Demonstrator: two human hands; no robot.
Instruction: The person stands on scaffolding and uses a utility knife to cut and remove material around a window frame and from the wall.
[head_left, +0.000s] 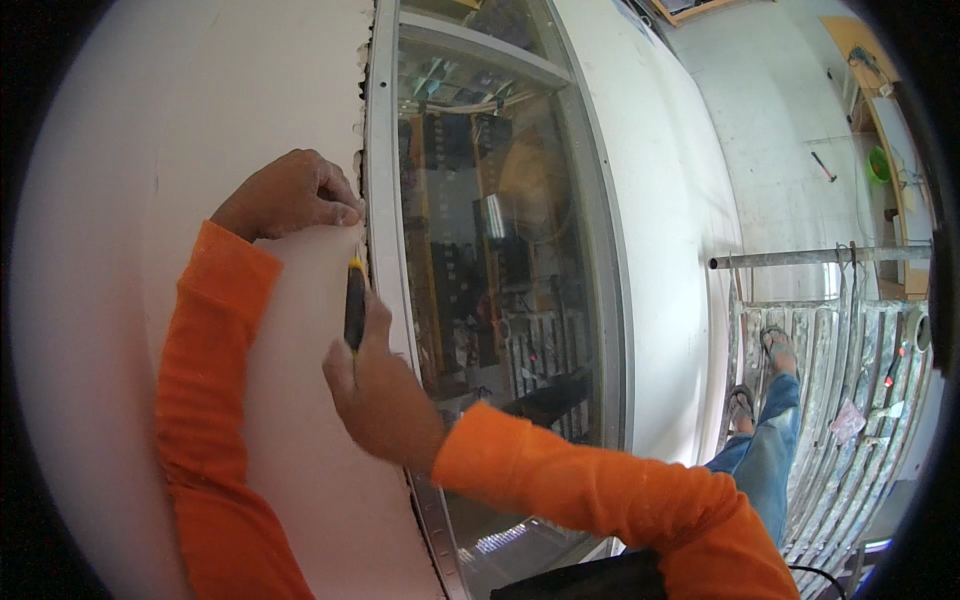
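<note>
My right hand (382, 395) is closed around a slim tool (354, 308) with a black handle and a yellow collar. The tool points up along the ragged gap (362, 160) between the white wall panel (240, 90) and the grey metal window frame (385, 130). Its thin tip is too small to make out. Just above it, my left hand (295, 195) rests at the panel's edge, thumb and fingers pinched together at the gap. Whatever sits between those fingertips is hidden. Dust whitens the fingers, and orange sleeves cover both arms.
Window glass (500, 220) fills the frame beside my right hand. I stand on a slatted platform (810, 400), with a metal pipe (820, 258) across its far side. Lower down lie a hammer (823, 166) and a green bowl (878, 165), near a wooden bench (905, 200).
</note>
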